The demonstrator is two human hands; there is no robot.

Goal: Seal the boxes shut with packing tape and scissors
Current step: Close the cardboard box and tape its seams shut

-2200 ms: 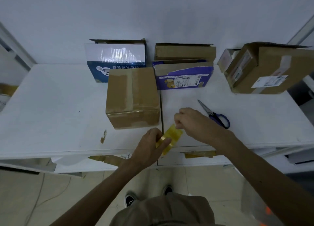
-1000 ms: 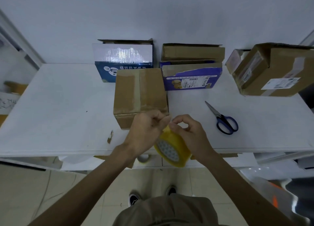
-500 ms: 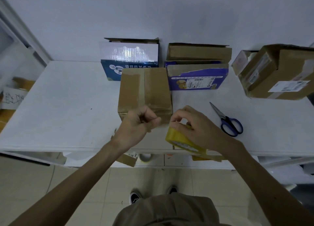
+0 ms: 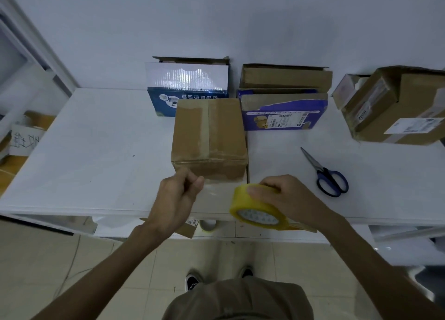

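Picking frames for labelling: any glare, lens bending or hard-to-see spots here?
Head view: glare washes out the glossy flap of the blue box; the wide lens slants the white uprights at left; the clear strip between left hand and tape roll barely shows; lighting is dim, bluish.

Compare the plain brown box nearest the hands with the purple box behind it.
The brown box has its flaps closed and taped along the seam; the purple box stands open, a flap raised. The brown box is plain; the purple box is printed and carries a label. Both are cardboard on the white table.
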